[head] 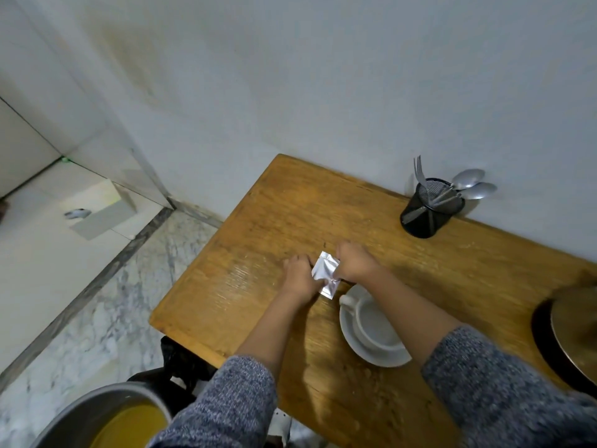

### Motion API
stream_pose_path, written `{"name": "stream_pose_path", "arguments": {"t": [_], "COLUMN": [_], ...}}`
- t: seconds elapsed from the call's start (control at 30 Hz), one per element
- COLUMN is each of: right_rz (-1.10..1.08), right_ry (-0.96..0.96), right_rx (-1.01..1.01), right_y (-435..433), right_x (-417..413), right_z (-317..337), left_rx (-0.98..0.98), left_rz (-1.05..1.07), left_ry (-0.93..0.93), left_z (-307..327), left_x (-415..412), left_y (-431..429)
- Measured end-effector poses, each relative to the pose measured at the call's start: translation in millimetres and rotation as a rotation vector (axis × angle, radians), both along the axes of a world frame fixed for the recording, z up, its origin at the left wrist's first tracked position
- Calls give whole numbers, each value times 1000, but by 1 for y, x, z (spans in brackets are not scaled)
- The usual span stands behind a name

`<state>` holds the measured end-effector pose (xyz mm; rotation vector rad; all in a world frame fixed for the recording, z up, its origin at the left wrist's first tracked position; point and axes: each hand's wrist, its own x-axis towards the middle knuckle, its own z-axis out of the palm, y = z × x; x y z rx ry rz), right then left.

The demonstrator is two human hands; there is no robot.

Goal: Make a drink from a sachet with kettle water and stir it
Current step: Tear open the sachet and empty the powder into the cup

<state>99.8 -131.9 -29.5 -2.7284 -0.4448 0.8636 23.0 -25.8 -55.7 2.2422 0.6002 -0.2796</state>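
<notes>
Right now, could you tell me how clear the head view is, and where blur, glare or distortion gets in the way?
In the head view, the wide lens bends the wooden table edges and wall lines; the sachet between the left hand and right hand is fairly sharp; a soft sheen lies on the table beside the left hand; the round object at the right edge is blurred; lighting is even, shadows soft.

A wooden worktop (pixel 290 205) stands pushed against a plain pale wall (pixel 323 76). Left of it, the floor (pixel 106 312) is grey-veined marble bordered by a dark stone strip (pixel 97 279), with cream tiles (pixel 38 260) beyond. A white box (pixel 100 211) sits on those tiles. Light is soft and even.
</notes>
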Motion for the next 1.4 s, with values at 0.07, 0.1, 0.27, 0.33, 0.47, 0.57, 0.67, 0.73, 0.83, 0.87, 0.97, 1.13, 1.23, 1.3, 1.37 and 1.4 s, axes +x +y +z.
{"name": "stream_pose_path", "arguments": {"t": [0.07, 0.1, 0.27, 0.33, 0.47, 0.57, 0.67, 0.73, 0.83, 0.87, 0.97, 1.13, 1.23, 1.3, 1.37, 1.4], "right_rz": [8, 15, -22, -38, -53, -47, -48, -41, -67, -90, -136, -180, -217, -268, -302, -316], "right_ry": [13, 10, 98, 119, 103, 49, -50, -137, -230, -250, -302, -362, -434, -457, -450, -440], "right_rx": [-10, -5, 159, 246, 374, 440, 511, 523, 525, 540, 559, 567, 579, 611, 650, 664], "right_y": [0, 0, -1, -6, -21, -26, -29, -32, -44, -49, -63, -80, -86, -87, -87, -86], "right_x": [-1, 0, 2, 2, 6, 16, 25, 29, 35, 37, 38, 36, 37, 36, 33, 32], "right_z": [1, 1, 12, 26, 60, 92, 130, 154, 184, 192, 212, 236, 246, 250, 252, 253], "left_rx": [15, 18, -96, -206, -427, -495, -503, -474, -468, -470, -476, -481, -507, -559, -606, -621], "left_rz": [-5, -2, 57, 83, 6, -82, -145, -220, -295, -311, -339, -337, -369, -374, -340, -321], "left_ry": [10, 10, -47, -103, -258, -327, -380, -395, -439, -463, -519, -527, -554, -574, -583, -582], "left_z": [1, 2, 4, 9, 29, 59, 93, 119, 155, 165, 191, 213, 222, 227, 229, 229], "left_x": [1, 1, 0, -1, 4, 13, 31, 45, 64, 69, 79, 93, 96, 95, 95, 95], "left_y": [-1, -1, 4, 5, 14, 20, 21, 19, 13, 10, -1, -16, -23, -28, -32, -34]}}
